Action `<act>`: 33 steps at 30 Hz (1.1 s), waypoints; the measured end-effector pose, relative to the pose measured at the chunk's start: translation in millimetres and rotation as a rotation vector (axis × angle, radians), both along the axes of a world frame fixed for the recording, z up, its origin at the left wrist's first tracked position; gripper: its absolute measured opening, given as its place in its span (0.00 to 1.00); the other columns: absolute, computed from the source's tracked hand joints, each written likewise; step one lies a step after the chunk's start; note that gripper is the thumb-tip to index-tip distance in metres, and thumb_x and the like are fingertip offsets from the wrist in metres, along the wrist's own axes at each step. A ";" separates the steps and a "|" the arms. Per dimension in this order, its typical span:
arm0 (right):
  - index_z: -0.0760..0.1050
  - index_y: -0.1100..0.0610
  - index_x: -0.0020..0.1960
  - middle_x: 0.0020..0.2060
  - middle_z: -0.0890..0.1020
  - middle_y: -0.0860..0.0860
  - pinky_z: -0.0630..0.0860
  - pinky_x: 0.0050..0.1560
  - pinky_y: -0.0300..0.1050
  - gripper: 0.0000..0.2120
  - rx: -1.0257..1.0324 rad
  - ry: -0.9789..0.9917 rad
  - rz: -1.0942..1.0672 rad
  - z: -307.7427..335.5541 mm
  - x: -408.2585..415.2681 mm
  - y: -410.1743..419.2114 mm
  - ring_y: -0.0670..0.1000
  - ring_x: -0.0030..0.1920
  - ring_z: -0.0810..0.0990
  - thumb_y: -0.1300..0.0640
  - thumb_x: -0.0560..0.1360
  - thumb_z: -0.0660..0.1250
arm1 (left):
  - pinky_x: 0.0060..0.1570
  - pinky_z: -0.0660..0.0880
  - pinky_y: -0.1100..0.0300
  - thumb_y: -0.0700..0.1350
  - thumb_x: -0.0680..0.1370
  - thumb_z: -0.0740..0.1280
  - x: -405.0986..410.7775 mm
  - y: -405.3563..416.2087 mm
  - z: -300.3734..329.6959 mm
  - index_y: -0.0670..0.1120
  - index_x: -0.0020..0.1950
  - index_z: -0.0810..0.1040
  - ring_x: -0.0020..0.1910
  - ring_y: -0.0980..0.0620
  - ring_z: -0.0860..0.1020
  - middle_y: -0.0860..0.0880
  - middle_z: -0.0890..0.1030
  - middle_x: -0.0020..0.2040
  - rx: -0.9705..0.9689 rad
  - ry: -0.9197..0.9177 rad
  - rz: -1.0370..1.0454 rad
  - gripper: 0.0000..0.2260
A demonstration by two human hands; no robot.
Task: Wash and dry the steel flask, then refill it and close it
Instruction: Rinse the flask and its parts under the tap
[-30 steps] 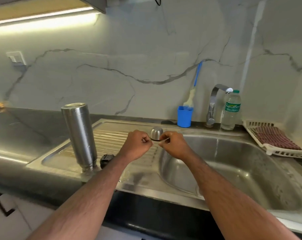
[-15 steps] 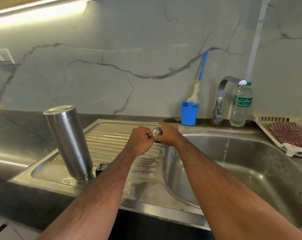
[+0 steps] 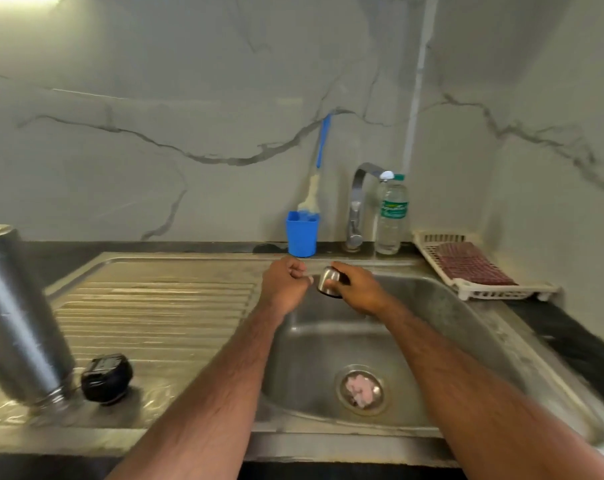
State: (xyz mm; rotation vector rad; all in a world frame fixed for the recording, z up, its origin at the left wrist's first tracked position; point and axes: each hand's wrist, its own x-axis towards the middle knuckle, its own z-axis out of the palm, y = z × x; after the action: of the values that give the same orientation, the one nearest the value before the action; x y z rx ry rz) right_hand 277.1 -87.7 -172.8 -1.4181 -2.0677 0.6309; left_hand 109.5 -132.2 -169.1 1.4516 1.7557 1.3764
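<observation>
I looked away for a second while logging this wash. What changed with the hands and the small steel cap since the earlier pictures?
The right hand now grips the steel cap alone, carried from over the drainboard to above the sink basin. The left hand, which was at the cap before, has come off it and is curled beside it, holding nothing visible. The flask stays inverted on the drainboard, the black lid beside it.

Flask (image 3: 20, 317): upside down on the drainboard (image 3: 162, 306), far left.
Stopper (image 3: 106, 378): just right of the flask's mouth.
Basin (image 3: 449, 323): right of the drainboard.
Cup cap (image 3: 329, 281): over the basin's back edge, in the right hand (image 3: 359, 289); left hand (image 3: 285, 284) beside it.
Brush holder (image 3: 302, 233), tap (image 3: 357, 206), water bottle (image 3: 391, 216): behind the basin, left to right.
Rack (image 3: 473, 292): right of the bottle.
</observation>
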 end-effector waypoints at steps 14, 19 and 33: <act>0.74 0.49 0.72 0.60 0.82 0.55 0.83 0.48 0.47 0.17 -0.227 0.800 -0.135 -17.8 69.2 33.2 0.53 0.55 0.83 0.55 0.84 0.63 | 0.56 0.77 0.65 0.40 0.73 0.78 117.6 57.8 -34.0 0.51 0.67 0.77 0.54 0.58 0.80 0.56 0.81 0.56 0.047 -0.187 -0.244 0.24; 0.73 0.45 0.72 0.62 0.80 0.50 0.81 0.58 0.52 0.17 -0.233 0.794 -0.092 -17.7 62.2 29.9 0.49 0.58 0.81 0.55 0.86 0.57 | 0.54 0.83 0.48 0.41 0.78 0.73 112.4 68.3 -46.5 0.50 0.64 0.80 0.55 0.49 0.84 0.48 0.84 0.58 0.029 -0.463 -0.277 0.15; 0.79 0.50 0.63 0.57 0.83 0.51 0.80 0.54 0.44 0.15 -0.064 0.777 -0.059 -8.6 54.5 28.1 0.47 0.56 0.82 0.54 0.87 0.54 | 0.51 0.84 0.50 0.42 0.82 0.67 118.4 63.9 -28.5 0.47 0.63 0.80 0.55 0.46 0.84 0.44 0.85 0.56 0.011 -0.665 -0.353 0.10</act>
State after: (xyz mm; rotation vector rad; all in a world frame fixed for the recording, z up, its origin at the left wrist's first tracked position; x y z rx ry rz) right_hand 331.6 -59.6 -181.4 -1.0229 -1.3919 1.0305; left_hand 227.9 -68.3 -197.6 1.0608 1.0217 1.4468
